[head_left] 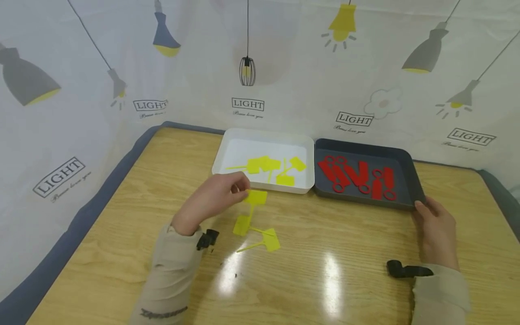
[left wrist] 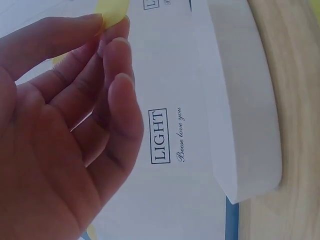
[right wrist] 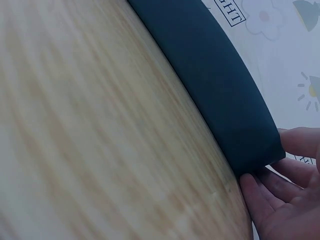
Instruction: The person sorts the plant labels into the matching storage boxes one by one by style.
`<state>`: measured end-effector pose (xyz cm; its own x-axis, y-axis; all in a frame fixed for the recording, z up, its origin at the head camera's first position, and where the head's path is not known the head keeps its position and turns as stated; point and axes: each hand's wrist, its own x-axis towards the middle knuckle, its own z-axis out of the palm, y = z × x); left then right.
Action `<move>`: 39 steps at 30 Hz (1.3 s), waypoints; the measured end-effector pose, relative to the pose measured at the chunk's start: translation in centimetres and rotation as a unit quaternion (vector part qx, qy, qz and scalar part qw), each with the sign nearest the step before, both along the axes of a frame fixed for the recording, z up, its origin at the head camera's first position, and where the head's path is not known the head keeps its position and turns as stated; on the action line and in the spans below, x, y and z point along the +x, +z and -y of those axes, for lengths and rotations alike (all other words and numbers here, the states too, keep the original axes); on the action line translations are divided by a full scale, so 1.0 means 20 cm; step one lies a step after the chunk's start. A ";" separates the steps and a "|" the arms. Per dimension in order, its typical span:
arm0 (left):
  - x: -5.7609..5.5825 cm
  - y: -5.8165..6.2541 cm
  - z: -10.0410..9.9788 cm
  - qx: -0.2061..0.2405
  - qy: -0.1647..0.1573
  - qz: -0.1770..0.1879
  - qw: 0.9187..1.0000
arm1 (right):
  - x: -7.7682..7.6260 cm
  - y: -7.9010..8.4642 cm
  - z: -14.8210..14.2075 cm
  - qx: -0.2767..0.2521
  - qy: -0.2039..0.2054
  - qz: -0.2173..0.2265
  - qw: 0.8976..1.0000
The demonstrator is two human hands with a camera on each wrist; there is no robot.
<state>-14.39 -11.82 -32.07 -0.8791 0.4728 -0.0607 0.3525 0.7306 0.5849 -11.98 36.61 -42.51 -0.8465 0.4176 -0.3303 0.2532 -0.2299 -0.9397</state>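
Note:
My left hand [head_left: 217,194] pinches a yellow plant label [head_left: 257,197] between thumb and fingertips, just off the near side of the white tray [head_left: 221,158]. In the left wrist view, the tip of this label [left wrist: 112,12] shows between the fingers. Two more yellow plant labels [head_left: 271,239] lie on the table below that hand, and several others [head_left: 274,164] lie loosely inside the white tray. My right hand [head_left: 438,228] holds the near right corner of the dark grey tray [head_left: 406,162], its thumb and fingers around the corner in the right wrist view.
Several flat red tags with rings [head_left: 359,174] lie in the dark grey tray. Both trays stand side by side at the back of the wooden table [head_left: 308,271]. Behind them hangs a white cloth [head_left: 284,45] printed with lamps.

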 end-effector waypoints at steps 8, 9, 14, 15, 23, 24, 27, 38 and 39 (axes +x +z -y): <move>-0.03 0.01 -0.05 0.016 0.006 -0.013 1.000 | -0.01 -0.01 -0.01 -0.009 -0.014 -0.009 1.000; -0.03 0.02 -0.05 0.020 0.005 -0.012 1.000 | -0.01 -0.01 -0.01 -0.007 -0.014 -0.007 1.000; -0.05 0.01 -0.08 0.040 0.005 -0.007 0.999 | -0.01 0.01 0.00 0.011 -0.005 0.003 1.000; -0.06 0.01 -0.08 0.044 0.005 -0.007 0.999 | -0.01 0.01 0.00 0.009 -0.004 0.005 1.000; -0.09 0.02 -0.11 0.063 -0.003 -0.023 0.998 | 0.00 0.01 0.01 0.022 0.000 0.012 1.000; -0.10 0.03 -0.12 0.066 -0.002 -0.021 0.998 | 0.00 0.01 0.01 0.024 0.000 0.013 1.000; -0.11 0.03 -0.12 0.072 0.007 -0.014 0.997 | 0.00 0.00 0.01 0.023 0.000 0.014 1.000; -0.19 -0.02 -0.08 0.087 0.064 -0.034 0.994 | 0.00 -0.01 -0.02 -0.002 0.003 -0.002 1.000; -0.19 -0.02 -0.08 0.093 0.069 -0.034 0.993 | 0.00 -0.01 -0.02 0.002 0.004 0.005 1.000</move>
<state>-18.28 -10.26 -32.51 -0.9353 0.3454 0.0772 0.2996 0.6566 0.6922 -11.98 36.99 -42.64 -0.8460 0.4130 -0.3372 0.2643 -0.2244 -0.9380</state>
